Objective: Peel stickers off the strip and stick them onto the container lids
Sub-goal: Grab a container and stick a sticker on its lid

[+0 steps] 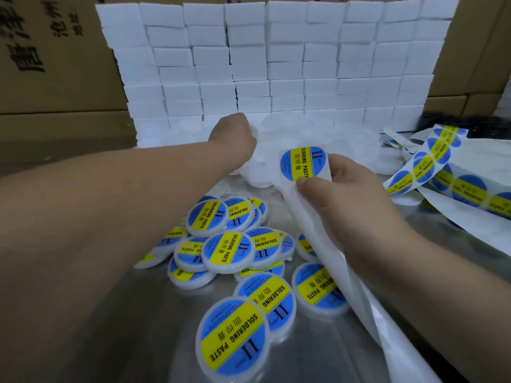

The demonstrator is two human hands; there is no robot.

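Reaching forward with the left hand (235, 134) into a heap of plain white lids (279, 150) piled just beyond both hands, fingers curled down among them and seemingly closing on one, though blur and overexposure there leaving the grasp itself impossible to confirm. Pinching the backing strip (312, 244) in the right hand (340, 194), thumb pressing on top near the strip's upper end and fingers wrapping behind, with one round blue-and-yellow sticker (302, 163) reading "SOLDERING PASTE" standing up just above the thumb, still lying on the strip. Trailing the bare, already peeled part of the strip down from the right hand toward the near right corner, passing over the edge of a labelled lid. Lying beneath and between the two forearms, a loose pile of labelled lids (226, 252), overlapping one another, each carrying the same sticker, on a metal table (143, 341). Lying to the right of the right hand, more sticker strips (431, 164) looping across white paper, several stickers still on them. Standing beyond the left hand, a wall of stacked white boxes (262, 64), with brown cardboard cartons (49, 64) flanking it on both sides.
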